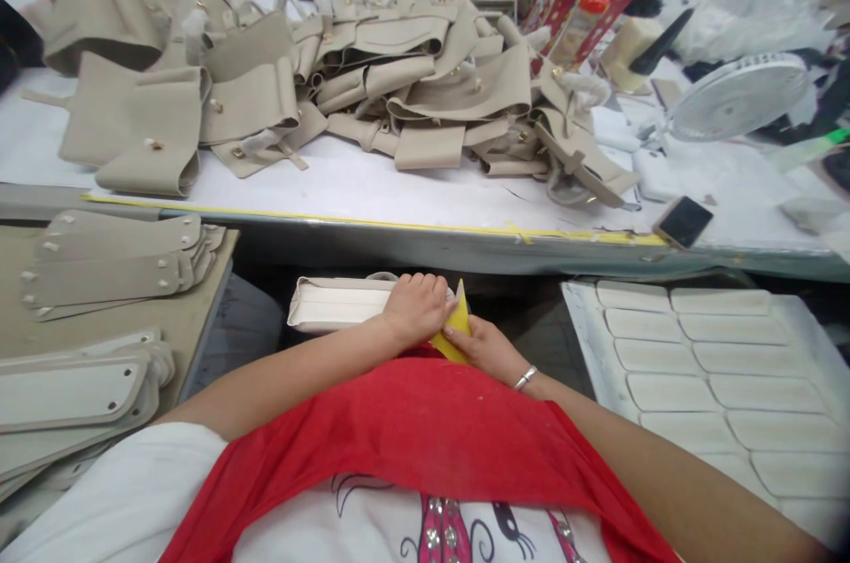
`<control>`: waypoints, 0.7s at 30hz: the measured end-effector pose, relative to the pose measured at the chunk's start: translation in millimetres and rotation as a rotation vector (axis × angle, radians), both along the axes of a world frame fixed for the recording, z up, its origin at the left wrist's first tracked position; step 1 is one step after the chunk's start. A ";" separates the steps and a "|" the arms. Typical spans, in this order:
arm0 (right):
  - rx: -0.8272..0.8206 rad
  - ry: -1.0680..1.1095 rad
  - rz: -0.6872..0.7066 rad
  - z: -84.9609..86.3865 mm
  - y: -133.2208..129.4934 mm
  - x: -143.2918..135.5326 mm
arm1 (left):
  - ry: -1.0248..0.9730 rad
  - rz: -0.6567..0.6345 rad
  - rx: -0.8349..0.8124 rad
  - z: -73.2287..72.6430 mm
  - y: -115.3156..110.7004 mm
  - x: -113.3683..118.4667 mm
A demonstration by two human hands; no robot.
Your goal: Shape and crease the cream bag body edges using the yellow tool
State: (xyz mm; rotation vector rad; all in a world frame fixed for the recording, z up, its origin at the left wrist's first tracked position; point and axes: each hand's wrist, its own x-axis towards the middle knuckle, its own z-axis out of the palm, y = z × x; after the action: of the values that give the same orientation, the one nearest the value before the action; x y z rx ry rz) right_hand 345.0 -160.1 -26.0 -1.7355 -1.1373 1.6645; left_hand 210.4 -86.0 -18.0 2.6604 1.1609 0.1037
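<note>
A cream, box-shaped bag piece (342,304) lies across my lap level, below the table's front edge. My left hand (418,308) is closed over its right end, with the fingers curled and hiding that end. A flat yellow piece with a pointed tip (454,326) stands just right of those fingers. My right hand (495,349), with a bracelet on the wrist, pinches this yellow piece between thumb and fingers. Both hands are close together, almost touching. What lies under the palms is hidden.
Beige bag parts (425,94) are heaped along the table (398,204). Flat strap-shaped panels (112,258) lie stacked at left. A tray (584,315) of pale rounded pieces stands at right. A phone (683,221) and a fan (740,94) are at the table's right.
</note>
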 end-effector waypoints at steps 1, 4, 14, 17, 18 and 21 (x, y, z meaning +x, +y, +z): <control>-0.043 0.032 -0.044 1.3 0.9 -1.2 | 0.003 0.001 0.001 1.4 0.6 2.0; -0.163 0.154 -0.137 13.5 1.6 -3.2 | 0.024 -0.013 -0.037 9.6 3.7 0.0; 0.268 0.357 -0.503 70.3 18.4 10.3 | -0.191 -0.020 -0.139 12.3 10.9 -67.4; 0.394 0.429 -0.671 58.4 37.6 -10.9 | -0.121 -0.153 -0.034 10.1 -0.9 -64.2; 0.427 0.418 -0.720 52.7 42.8 -18.5 | -0.103 -0.169 -0.003 9.5 -4.0 -61.5; 0.523 0.346 -0.774 34.8 52.1 -34.7 | -0.075 -0.177 0.049 7.1 -8.2 -55.5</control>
State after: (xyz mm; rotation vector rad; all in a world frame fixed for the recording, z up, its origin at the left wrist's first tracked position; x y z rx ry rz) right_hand 310.2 -108.1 8.8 -1.2430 -0.5478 1.0086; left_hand 154.9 -94.2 -10.9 2.7619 0.9067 0.2011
